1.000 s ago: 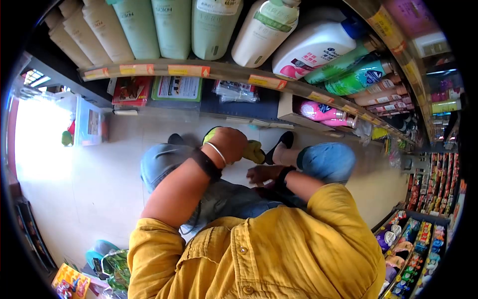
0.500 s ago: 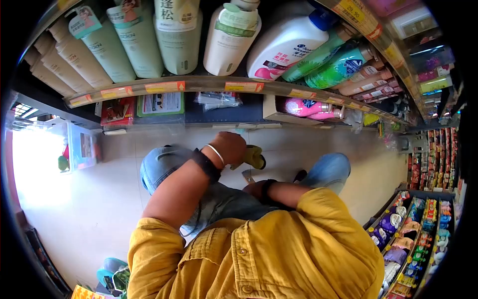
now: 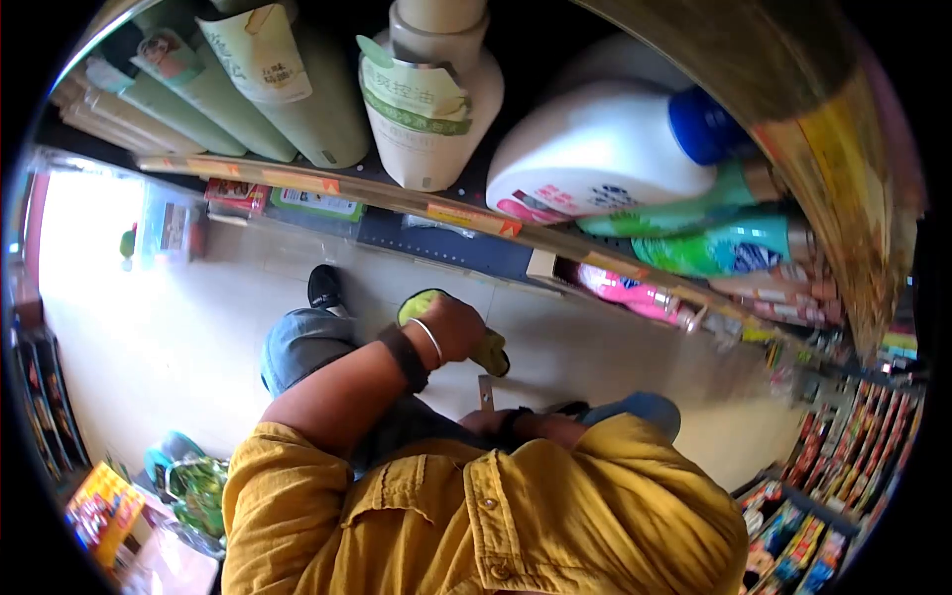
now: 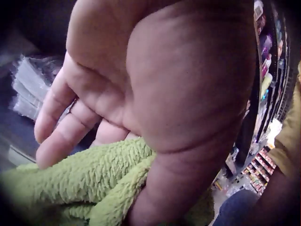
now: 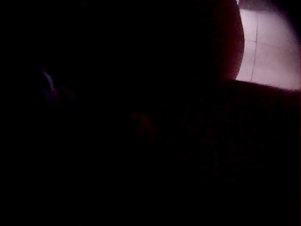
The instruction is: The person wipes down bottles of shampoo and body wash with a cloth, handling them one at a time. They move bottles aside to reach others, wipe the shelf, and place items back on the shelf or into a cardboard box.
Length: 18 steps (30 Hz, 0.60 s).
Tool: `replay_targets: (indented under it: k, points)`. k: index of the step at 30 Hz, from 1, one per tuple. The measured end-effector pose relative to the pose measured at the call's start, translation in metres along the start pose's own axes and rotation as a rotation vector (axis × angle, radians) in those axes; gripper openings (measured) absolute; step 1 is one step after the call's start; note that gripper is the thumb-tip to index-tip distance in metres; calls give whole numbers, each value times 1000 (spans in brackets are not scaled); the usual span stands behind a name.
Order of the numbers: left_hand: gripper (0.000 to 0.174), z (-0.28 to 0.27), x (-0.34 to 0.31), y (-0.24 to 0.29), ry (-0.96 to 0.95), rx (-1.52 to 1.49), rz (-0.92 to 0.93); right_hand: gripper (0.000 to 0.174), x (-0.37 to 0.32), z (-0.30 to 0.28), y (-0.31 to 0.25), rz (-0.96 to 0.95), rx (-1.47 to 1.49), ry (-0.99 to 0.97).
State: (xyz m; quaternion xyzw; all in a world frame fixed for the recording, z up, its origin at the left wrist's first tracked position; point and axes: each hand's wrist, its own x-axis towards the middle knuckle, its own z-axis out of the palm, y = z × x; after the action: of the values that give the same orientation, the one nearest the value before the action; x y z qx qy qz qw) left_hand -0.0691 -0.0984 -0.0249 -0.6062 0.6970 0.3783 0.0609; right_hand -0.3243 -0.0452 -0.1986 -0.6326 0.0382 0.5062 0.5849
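Observation:
My left hand [image 3: 456, 329], with a white band at the wrist, grips a yellow-green cloth [image 3: 490, 355] that hangs out on both sides of it. Close up in the left wrist view, the fluffy cloth [image 4: 89, 181] lies between the thumb and the fingers of the left hand [image 4: 141, 80]. My right hand [image 3: 486, 422] is low near the lap, and a flat, pale tool [image 3: 486, 393] with a small hole sticks up from it; its fingers are hidden. The right wrist view is almost black.
Above is a shelf edge [image 3: 397, 201] with pump bottles and a white blue-capped bottle [image 3: 600, 149]. Pink bottles [image 3: 635, 290] lie on the lower shelf. A clear bin [image 3: 167, 233] stands left, packed racks [image 3: 853, 446] right. Tiled floor [image 3: 178, 337] lies below.
The head view has moved closer to the upper shelf bottles. The flat tool has come into view at my right hand, which has shifted left and down. My left hand still holds the cloth.

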Motion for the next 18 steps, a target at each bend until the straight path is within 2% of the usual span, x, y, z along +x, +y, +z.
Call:
replay_targets:
  k: [1, 2, 4, 5, 6, 8, 10, 11, 14, 17, 18]
  points:
    - [13, 4, 3, 6, 67, -24, 15, 31, -19, -2, -9, 70, 130, -38]
    - [13, 9, 4, 16, 75, -41, 0, 31, -25, 1, -1, 79, 117, -58]
    - [11, 17, 7, 33, 215, -3, 33, 35, -31, 8, 20, 11, -6, -112]
    - [10, 25, 9, 41, 247, 22, 20, 41, -34, 13, 28, 35, -62, -195]
    - [9, 38, 11, 49, 316, 61, 39, 49, -26, 22, 56, -13, -55, -383]
    - [9, 53, 10, 69, 440, 44, 40, 52, -45, 30, 62, 59, -64, -385]
    - [9, 63, 12, 88, 396, 27, 24, 56, -63, 39, 75, 118, -65, -375]
    - [9, 64, 11, 98, 312, 16, 1, 58, -72, 43, 82, 146, -69, -373]
    - [9, 85, 18, 122, 287, -70, 3, 65, -94, 55, 106, 240, -71, -335]
    - [16, 96, 32, 137, 98, -169, -7, 71, -114, 66, 127, 342, -94, -256]
    - [16, 101, 35, 138, 119, -155, -27, 74, -120, 69, 133, 379, -101, -219]
